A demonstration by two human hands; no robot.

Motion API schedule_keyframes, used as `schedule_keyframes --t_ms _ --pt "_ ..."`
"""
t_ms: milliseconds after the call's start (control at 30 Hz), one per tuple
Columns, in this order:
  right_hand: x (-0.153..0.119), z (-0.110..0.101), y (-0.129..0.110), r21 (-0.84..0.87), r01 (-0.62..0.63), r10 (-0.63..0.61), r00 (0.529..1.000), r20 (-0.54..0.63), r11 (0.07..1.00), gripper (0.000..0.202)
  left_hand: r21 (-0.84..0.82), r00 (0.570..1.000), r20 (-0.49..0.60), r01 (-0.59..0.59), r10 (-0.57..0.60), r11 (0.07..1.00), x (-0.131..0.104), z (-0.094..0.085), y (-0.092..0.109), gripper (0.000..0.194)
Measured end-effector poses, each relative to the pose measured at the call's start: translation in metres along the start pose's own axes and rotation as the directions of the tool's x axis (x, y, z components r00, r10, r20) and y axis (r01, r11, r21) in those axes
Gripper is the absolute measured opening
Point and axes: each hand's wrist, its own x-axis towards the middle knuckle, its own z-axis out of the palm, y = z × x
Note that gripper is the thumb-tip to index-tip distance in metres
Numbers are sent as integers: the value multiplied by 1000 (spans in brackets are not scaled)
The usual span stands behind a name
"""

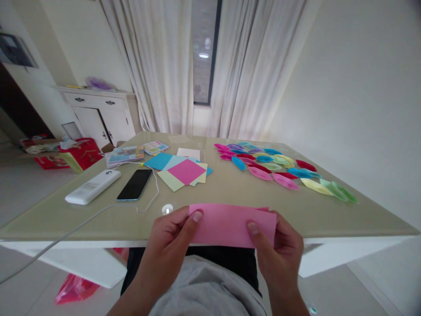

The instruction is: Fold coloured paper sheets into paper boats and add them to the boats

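One pink rectangular piece of paper (225, 228), a second edge showing at its upper right, is held at the near edge of the table, in front of the person's torso. Whether it touches the tabletop cannot be determined.

The left hand (169, 239) grasps its left end, thumb flat on the near face and fingers behind. The right hand (279, 245) grips the right end likewise, its thumb set further in from the edge. Both hands are bare.

Just beyond the left hand lies a small round white object (167, 209), nature unclear. The supporting surface is a glossy olive-beige tabletop (210, 193) with white sides.

Beyond the paper, left of centre, lies a fanned pile of square coloured paper sheets (187, 171): pink uppermost, with pale blue, blue and pale yellow ones below. To its left rests a black-screened smartphone (135, 184); further left, a white oblong device with rounded ends (93, 187). A thin white cable (98, 213) runs across this side and over the near edge. Printed paper booklets (126, 154) lie behind the phone.

On the right half, numerous pointed, leaf-shaped paper pieces (260, 173) are laid in loose rows: pink, red, blue, purple, yellow and green.
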Motion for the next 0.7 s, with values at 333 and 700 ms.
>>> schedule_keyframes --t_ms 333,700 --pt "-3 2 -2 34 -40 41 999 -34 999 18 38 999 -21 -35 36 999 -5 -1 -3 41" --pt "-4 0 -3 40 -41 43 998 -37 998 19 120 999 -25 -42 45 992 -5 -2 1 48"
